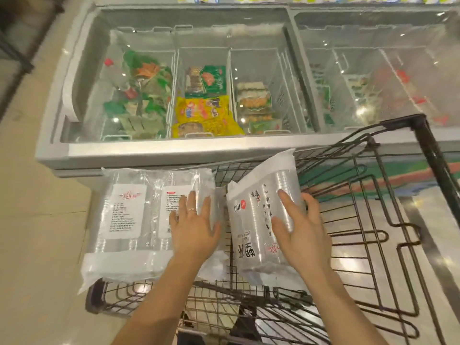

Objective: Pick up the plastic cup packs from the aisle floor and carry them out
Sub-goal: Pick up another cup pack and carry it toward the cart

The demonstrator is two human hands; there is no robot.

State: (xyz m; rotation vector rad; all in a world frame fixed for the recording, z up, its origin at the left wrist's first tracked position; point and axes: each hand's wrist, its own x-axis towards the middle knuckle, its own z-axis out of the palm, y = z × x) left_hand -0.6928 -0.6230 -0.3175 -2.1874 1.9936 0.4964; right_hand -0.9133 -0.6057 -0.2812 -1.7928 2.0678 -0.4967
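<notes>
View from above of two bare hands over clear packs of plastic cups, which lie on top of a black wire trolley (373, 220), not on the floor. The trolley stands against a glass-topped freezer (174, 151) holding bagged frozen food. On the trolley's left edge lie the flat packs (124, 220), side by side with white printed labels up, hanging partly over the pale floor (37, 220). The left hand (194, 230) rests on them palm down, fingers straight and close together, gripping nothing. Just beside them is the tilted pack (258, 220), its far end raised toward the freezer and its near end low against the wire. The right hand (298, 232) lies on its right side, fingers spread and fairly straight, pressing rather than gripping.

The step in hand appears to be settling the packs on the trolley so they can be wheeled out. To do it well, the tilted pack likely wants laying level next to the others, with the left hand holding the flat packs in place meanwhile. The film looks slick and the cups inside thin, so a broad, gentle push should suit better than a squeeze. The overhanging packs may slide off, so drawing them inward before moving seems wise
</notes>
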